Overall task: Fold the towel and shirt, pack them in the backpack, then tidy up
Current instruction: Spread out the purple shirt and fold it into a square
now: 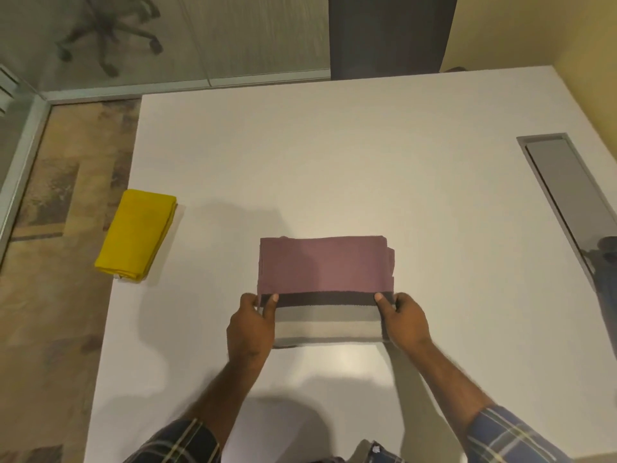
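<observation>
A folded cloth (325,265), mauve with dark, grey and cream stripes along its near edge, lies on the white table (334,155) in front of me. My left hand (250,325) grips its near left corner, thumb on top. My right hand (405,320) grips the near right corner the same way. A folded yellow cloth (137,233) rests flat at the table's left edge, well apart from both hands. No backpack is in view.
A grey recessed cable slot (567,192) runs along the table's right side. A dark chair back (390,31) stands beyond the far edge. Patterned carpet (50,295) and a glass partition lie to the left, with an office chair base behind the glass.
</observation>
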A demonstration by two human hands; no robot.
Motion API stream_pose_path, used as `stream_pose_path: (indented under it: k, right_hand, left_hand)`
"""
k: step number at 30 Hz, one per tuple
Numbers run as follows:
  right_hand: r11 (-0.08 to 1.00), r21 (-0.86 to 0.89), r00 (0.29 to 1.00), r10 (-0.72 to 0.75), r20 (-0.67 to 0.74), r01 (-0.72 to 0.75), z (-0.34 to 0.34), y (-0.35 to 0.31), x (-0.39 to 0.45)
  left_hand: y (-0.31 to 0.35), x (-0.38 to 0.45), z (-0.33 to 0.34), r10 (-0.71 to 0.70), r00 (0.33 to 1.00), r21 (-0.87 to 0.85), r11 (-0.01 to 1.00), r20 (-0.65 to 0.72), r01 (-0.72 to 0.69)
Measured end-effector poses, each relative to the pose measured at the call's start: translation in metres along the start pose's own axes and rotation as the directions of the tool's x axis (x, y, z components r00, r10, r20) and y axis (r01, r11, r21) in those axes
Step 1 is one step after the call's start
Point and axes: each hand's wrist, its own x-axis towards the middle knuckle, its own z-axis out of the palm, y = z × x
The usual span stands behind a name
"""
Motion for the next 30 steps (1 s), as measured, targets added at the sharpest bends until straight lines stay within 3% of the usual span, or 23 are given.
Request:
stream_pose_path:
  k: [4, 8, 10, 11, 13, 15, 18, 20, 23, 26, 30]
  right_hand:
    - [0.995, -0.100, 1.000, 0.010, -0.005, -0.011, 0.003, 0.003, -0.005]
    - [0.994, -0.101, 0.998, 0.038, -0.049, -0.042, -0.002, 0.006, -0.012]
    - [0.992, -0.127, 0.997, 0.002, -0.080, -0.012, -0.005, 0.006, -0.017]
    - [0.990, -0.142, 0.995, -0.031, -0.091, 0.018, -0.006, 0.005, -0.019]
    - [0.983, -0.171, 0.991, -0.086, -0.098, 0.068, -0.007, 0.003, -0.025]
    - [0.961, -0.251, 0.982, -0.148, -0.118, 0.115, -0.009, -0.001, -0.032]
    - [0.901, -0.372, 0.954, -0.279, -0.108, 0.221, -0.011, -0.012, -0.043]
    - [0.889, -0.344, 0.941, -0.336, -0.042, 0.302, -0.007, -0.022, -0.052]
    - [0.932, -0.076, 0.933, -0.346, 0.102, 0.354, 0.003, -0.041, -0.070]
    - [0.930, 0.038, 0.894, -0.361, 0.264, 0.364, 0.008, -0.064, -0.092]
    - [0.939, 0.296, 0.873, -0.288, 0.393, 0.177, 0.004, -0.093, -0.116]
  left_hand:
    - [-0.005, -0.001, -0.011, -0.105, 0.994, 0.118, 0.988, 0.019, 0.102]
    - [-0.007, -0.004, -0.017, -0.124, 0.988, 0.146, 0.983, 0.094, 0.110]
    - [-0.008, -0.009, -0.020, -0.158, 0.960, 0.007, 0.987, 0.231, 0.161]
    - [-0.008, -0.012, -0.022, -0.210, 0.925, -0.117, 0.959, 0.318, 0.258]
    - [-0.013, -0.018, -0.026, -0.327, 0.826, -0.277, 0.831, 0.459, 0.483]
    - [-0.021, -0.022, -0.024, -0.344, 0.784, -0.346, 0.754, 0.517, 0.559]
    - [-0.017, -0.036, -0.026, -0.197, 0.795, -0.509, 0.675, 0.573, 0.534]
    - [-0.013, -0.046, -0.030, -0.124, 0.806, -0.565, 0.652, 0.578, 0.505]
    - [-0.002, -0.063, -0.036, -0.081, 0.841, -0.623, 0.635, 0.534, 0.456]
    - [0.015, -0.082, -0.049, -0.027, 0.898, -0.692, 0.627, 0.440, 0.358]
    - [0.030, -0.098, -0.073, 0.074, 0.942, -0.667, 0.724, 0.328, 0.176]
